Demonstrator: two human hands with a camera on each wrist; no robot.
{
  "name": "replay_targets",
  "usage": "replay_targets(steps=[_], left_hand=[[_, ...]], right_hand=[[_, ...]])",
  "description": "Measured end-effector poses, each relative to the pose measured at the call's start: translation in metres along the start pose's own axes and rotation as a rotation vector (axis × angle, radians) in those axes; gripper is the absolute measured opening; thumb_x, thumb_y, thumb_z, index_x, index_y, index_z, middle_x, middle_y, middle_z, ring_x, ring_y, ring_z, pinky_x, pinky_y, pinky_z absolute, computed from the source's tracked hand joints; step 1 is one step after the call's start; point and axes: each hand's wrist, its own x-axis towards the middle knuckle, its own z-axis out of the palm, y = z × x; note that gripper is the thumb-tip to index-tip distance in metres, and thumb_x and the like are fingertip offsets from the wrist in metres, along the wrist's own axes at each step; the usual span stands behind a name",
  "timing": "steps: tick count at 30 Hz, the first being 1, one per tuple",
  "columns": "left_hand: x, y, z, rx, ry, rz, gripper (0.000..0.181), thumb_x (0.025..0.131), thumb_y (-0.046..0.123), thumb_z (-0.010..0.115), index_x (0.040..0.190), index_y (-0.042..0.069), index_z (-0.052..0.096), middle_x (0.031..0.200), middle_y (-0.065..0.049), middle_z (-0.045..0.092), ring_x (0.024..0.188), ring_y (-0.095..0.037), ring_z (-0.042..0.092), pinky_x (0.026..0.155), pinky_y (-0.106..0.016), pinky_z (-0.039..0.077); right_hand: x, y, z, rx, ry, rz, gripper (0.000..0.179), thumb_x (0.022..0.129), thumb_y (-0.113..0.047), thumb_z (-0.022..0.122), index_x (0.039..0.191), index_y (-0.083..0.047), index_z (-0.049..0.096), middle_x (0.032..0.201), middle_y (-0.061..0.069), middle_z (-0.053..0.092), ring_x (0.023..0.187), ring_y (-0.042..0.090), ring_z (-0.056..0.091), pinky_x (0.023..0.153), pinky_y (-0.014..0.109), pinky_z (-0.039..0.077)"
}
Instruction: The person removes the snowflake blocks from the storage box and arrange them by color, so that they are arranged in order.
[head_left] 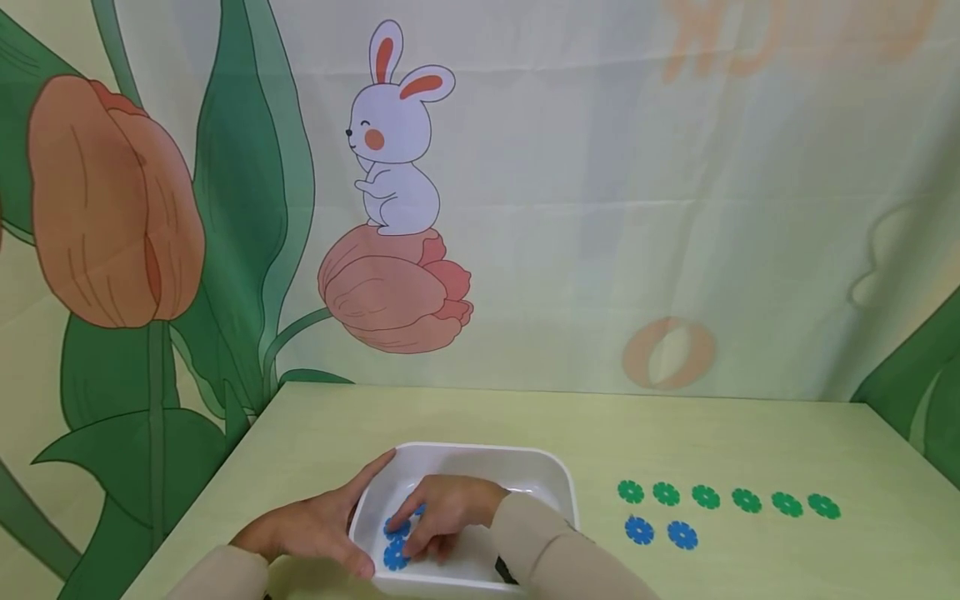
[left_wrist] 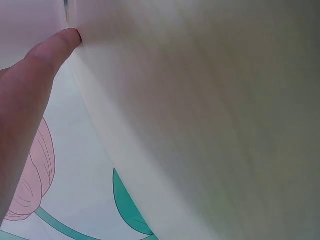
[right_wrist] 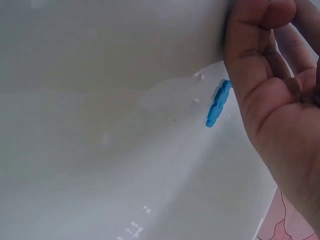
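Right hand (head_left: pixel 447 508): index fingertip on a blue disc, thumb by a second blue disc (head_left: pixel 395 557); can't tell if either is pinched. Discs lie flat and close under the fingertips, so they might skid on the slick bottom or come up two together. Left hand (head_left: pixel 318 523): fingers spread, thumb and index against the end of the white tray (head_left: pixel 487 454); if that eases, tray could slide. Beyond the right forearm, green discs (head_left: pixel 706 497) and blue discs (head_left: pixel 682 535) in rows; a sleeve swipe might scatter them.
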Motion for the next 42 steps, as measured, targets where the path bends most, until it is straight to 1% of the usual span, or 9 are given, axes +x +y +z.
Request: replay_targets(steps=[5,12,16,21,25,27,30,34,42], left_hand=[[0.000,0.000,-0.001,0.007,0.002,0.003,0.127,0.077,0.043,0.085,0.160,0.019,-0.008,0.158,-0.022,0.014,0.128,-0.032,0.037,0.107,-0.049,0.040],[0.000,0.000,-0.001,-0.008,0.001,-0.008,0.128,0.077,0.040,0.086,0.160,0.019,-0.009,0.157,-0.021,0.016,0.127,-0.031,0.038,0.105,-0.046,0.042],[0.001,0.000,-0.001,-0.008,-0.004,0.005,0.128,0.077,0.039,0.086,0.160,0.019,-0.009,0.159,-0.021,0.013,0.129,-0.031,0.036,0.106,-0.045,0.040],[0.002,0.000,0.000,-0.016,-0.009,0.016,0.128,0.076,0.038,0.087,0.160,0.018,-0.008,0.161,-0.020,0.009,0.130,-0.031,0.034,0.105,-0.039,0.039],[0.004,0.002,0.001,-0.029,-0.006,0.004,0.128,0.077,0.036,0.087,0.160,0.019,-0.009,0.158,-0.020,0.014,0.128,-0.031,0.036,0.105,-0.041,0.039],[0.004,0.003,0.002,-0.030,-0.002,-0.011,0.127,0.078,0.035,0.086,0.160,0.020,-0.010,0.156,-0.019,0.017,0.127,-0.031,0.037,0.107,-0.045,0.040],[0.005,0.004,0.002,-0.028,0.001,-0.027,0.127,0.078,0.035,0.086,0.160,0.020,-0.010,0.155,-0.019,0.019,0.126,-0.031,0.037,0.107,-0.047,0.040],[0.005,0.003,0.002,-0.040,-0.003,-0.025,0.127,0.078,0.033,0.087,0.160,0.018,-0.009,0.154,-0.019,0.021,0.125,-0.031,0.038,0.104,-0.042,0.042],[0.003,0.003,0.004,-0.029,0.023,-0.050,0.125,0.080,0.033,0.084,0.159,0.020,-0.012,0.152,-0.016,0.025,0.122,-0.030,0.043,0.102,-0.050,0.046]], right_hand=[[0.001,-0.001,0.000,-0.011,-0.011,0.000,0.022,0.081,0.002,0.079,0.102,-0.006,0.079,0.060,0.003,0.063,0.046,0.012,0.054,0.044,0.023,0.049],[0.002,-0.003,0.002,-0.160,-0.018,-0.028,0.019,0.079,-0.004,0.084,0.096,-0.012,0.080,0.061,0.001,0.063,0.046,0.011,0.054,0.048,0.024,0.052],[0.001,-0.004,0.003,-0.212,-0.002,-0.032,0.016,0.078,-0.002,0.084,0.087,-0.012,0.075,0.061,0.002,0.064,0.047,0.012,0.056,0.049,0.024,0.052],[0.000,-0.005,0.003,-0.241,0.033,-0.003,0.024,0.077,-0.002,0.085,0.081,-0.013,0.065,0.066,0.001,0.062,0.048,0.012,0.057,0.050,0.023,0.053],[-0.005,-0.002,-0.003,-0.212,0.033,0.023,0.021,0.080,-0.005,0.084,0.078,-0.011,0.063,0.066,0.002,0.060,0.048,0.013,0.057,0.052,0.021,0.050],[-0.008,0.000,-0.008,-0.178,0.009,0.036,0.019,0.083,-0.007,0.081,0.077,-0.010,0.064,0.063,0.003,0.061,0.048,0.013,0.057,0.052,0.020,0.049],[-0.013,0.000,-0.017,-0.109,-0.023,0.049,0.017,0.086,-0.006,0.078,0.075,-0.006,0.065,0.059,0.004,0.061,0.049,0.012,0.057,0.051,0.022,0.050],[-0.018,-0.004,-0.029,-0.060,-0.026,0.043,0.015,0.087,-0.005,0.076,0.077,-0.004,0.066,0.064,0.005,0.065,0.052,0.012,0.055,0.051,0.023,0.052],[-0.029,-0.017,-0.047,-0.014,-0.024,0.037,0.011,0.090,-0.006,0.074,0.083,-0.002,0.066,0.074,0.013,0.072,0.051,0.014,0.056,0.051,0.025,0.054]])
